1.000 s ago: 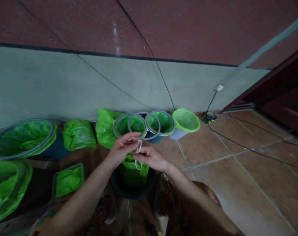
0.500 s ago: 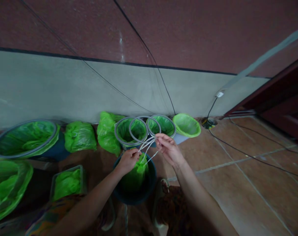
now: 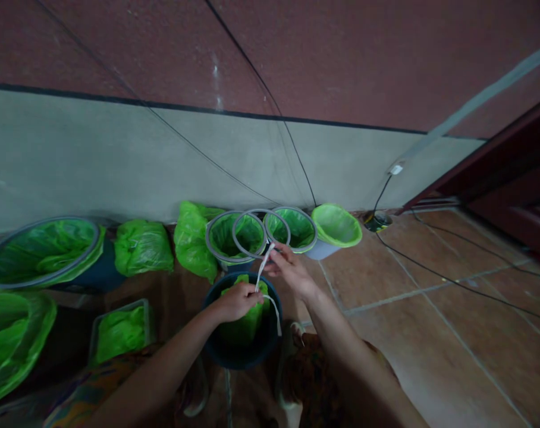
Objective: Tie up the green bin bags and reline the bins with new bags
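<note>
White cord (image 3: 263, 268) stretches upward between my two hands, above a dark blue bin (image 3: 211, 351). My left hand (image 3: 238, 302) is closed on its lower part, and a loose end hangs to the right over the bin. My right hand (image 3: 292, 267) pinches the upper end between thumb and fingers. Beneath my left hand, a green plastic bag (image 3: 243, 326) sits inside the bin. Whether the cord is fastened to the bag is hidden by my left hand. A loose grey ring (image 3: 235, 229) lies across two bins behind my hands.
Along the wall stand two grey-rimmed bins (image 3: 212, 252) with green liners, a pale lined bin (image 3: 323, 251) and filled green bags (image 3: 144, 246). Leftward are a large lined bin (image 3: 29, 279), another lined bin (image 3: 33, 351) and a square container (image 3: 148, 324). Cables (image 3: 448, 277) cross the tiles.
The several white strands spread between my hands are now drawn into a narrow upright length. My left hand has moved slightly down, and a loose end has dropped over the bin.
</note>
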{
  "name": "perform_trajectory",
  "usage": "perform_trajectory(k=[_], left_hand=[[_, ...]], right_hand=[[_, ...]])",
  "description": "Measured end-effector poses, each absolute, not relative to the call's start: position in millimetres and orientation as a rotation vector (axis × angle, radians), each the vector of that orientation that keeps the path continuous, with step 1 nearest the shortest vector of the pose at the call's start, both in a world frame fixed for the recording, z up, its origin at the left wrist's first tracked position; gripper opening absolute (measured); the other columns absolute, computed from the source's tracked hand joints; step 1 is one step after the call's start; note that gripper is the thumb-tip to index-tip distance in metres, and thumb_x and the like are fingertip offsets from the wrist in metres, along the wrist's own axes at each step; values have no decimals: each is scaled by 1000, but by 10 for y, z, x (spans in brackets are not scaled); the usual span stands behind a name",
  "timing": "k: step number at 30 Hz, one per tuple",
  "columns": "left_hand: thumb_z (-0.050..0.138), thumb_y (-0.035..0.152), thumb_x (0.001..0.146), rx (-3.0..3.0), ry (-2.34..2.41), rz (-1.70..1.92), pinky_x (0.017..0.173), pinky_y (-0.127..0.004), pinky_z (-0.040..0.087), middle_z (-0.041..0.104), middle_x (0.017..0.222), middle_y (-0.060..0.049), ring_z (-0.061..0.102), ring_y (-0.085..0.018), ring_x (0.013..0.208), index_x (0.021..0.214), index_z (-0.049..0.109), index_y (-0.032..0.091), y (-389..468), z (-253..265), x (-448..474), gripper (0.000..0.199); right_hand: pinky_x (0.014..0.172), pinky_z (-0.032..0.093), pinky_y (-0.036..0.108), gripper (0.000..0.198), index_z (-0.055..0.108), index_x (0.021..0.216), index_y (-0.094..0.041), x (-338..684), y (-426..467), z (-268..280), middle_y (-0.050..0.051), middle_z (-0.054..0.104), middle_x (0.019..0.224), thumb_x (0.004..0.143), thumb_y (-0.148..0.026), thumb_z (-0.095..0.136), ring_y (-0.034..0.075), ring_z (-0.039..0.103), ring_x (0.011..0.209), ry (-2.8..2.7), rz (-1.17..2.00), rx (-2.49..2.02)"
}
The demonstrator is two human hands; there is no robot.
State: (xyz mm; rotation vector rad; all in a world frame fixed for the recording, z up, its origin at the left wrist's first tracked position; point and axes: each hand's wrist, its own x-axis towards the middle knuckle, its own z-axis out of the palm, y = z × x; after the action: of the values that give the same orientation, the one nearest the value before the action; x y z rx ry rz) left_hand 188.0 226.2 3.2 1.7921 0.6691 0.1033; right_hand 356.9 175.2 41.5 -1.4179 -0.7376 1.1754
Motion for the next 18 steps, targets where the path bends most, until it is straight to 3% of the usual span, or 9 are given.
perform_trajectory(k=[4, 9, 11, 14, 18], left_hand=[[49, 42, 82, 1726, 814, 227, 54, -23, 34, 57, 53, 0, 48, -12, 51, 61, 66, 15, 2390, -6, 1868, 38], [53, 37, 79, 1771, 901, 263, 54, -23, 35, 57, 53, 1, 49, -12, 51, 63, 67, 15, 2478, 9, 1822, 31], [54, 33, 79, 1920, 884, 275, 60, -25, 39, 60, 54, 1, 51, -13, 54, 66, 69, 17, 2492, 57, 1793, 26], [52, 23, 81, 2262, 787, 310, 85, -35, 42, 67, 65, -1, 58, -16, 66, 69, 69, 19, 2484, 162, 1747, 21], [49, 9, 80, 2542, 520, 346, 109, -49, 21, 72, 80, -1, 62, -17, 78, 85, 70, 23, 2451, 283, 1706, 26]], right_hand=[[56, 44, 24, 39, 55, 115, -23, 3482, 1656, 115, 2, 66, 83, 87, -49, 56, 12, 60, 62, -1032, 1335, -1629], [46, 30, 20, 21, 61, 76, -17, 3416, 1547, 149, -3, 53, 54, 88, -32, 51, 8, 45, 47, -1475, 1265, -1809], [46, 31, 20, 24, 60, 72, -16, 3444, 1549, 181, -2, 57, 57, 87, -32, 52, 8, 46, 49, -1520, 1371, -1775], [51, 38, 22, 22, 62, 73, -17, 3484, 1598, 144, 1, 64, 68, 86, -33, 52, 11, 53, 56, -1453, 1391, -1673], [68, 46, 26, 17, 68, 90, -20, 3432, 1694, 19, 4, 69, 92, 80, -25, 55, 16, 60, 82, -1280, 1100, -1484]])
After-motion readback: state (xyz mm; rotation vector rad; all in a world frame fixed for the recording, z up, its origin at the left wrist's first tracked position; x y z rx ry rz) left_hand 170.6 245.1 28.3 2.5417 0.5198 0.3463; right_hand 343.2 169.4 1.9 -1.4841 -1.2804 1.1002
